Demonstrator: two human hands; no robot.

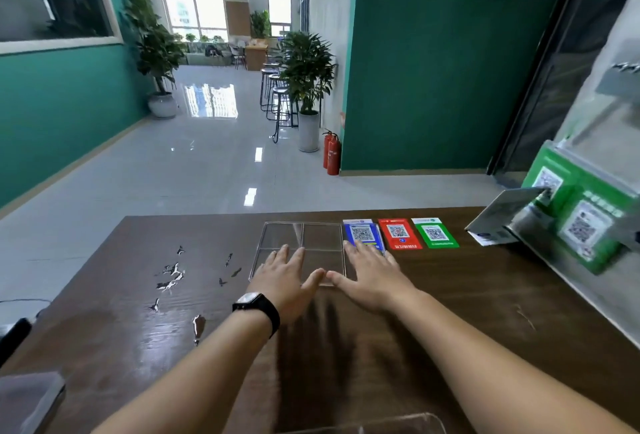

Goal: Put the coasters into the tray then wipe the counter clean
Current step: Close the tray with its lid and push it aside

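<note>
Both hands lie flat and spread on the dark wooden worktop (450, 295), thumbs nearly meeting at the near edge of a clear tray (322, 225) divided into four compartments. The left hand (284, 276), with a black watch (258, 309) on its wrist, has its straight fingers over the tray's near-left compartment; its grip is spread and holds nothing. The right hand (372, 279) is likewise spread, its fingertips reaching the near end of the blue card (362, 232) just beside the tray's right wall, whether touching it I cannot tell. Next along the far edge lie a red card (398, 233) and a green card (435, 232), flat and side by side (each bears a square code). Left of the tray, well apart from the cards, spilled liquid (171, 276) glints in scattered puddles. A green sign holder (585, 215) stands at the right.
</note>
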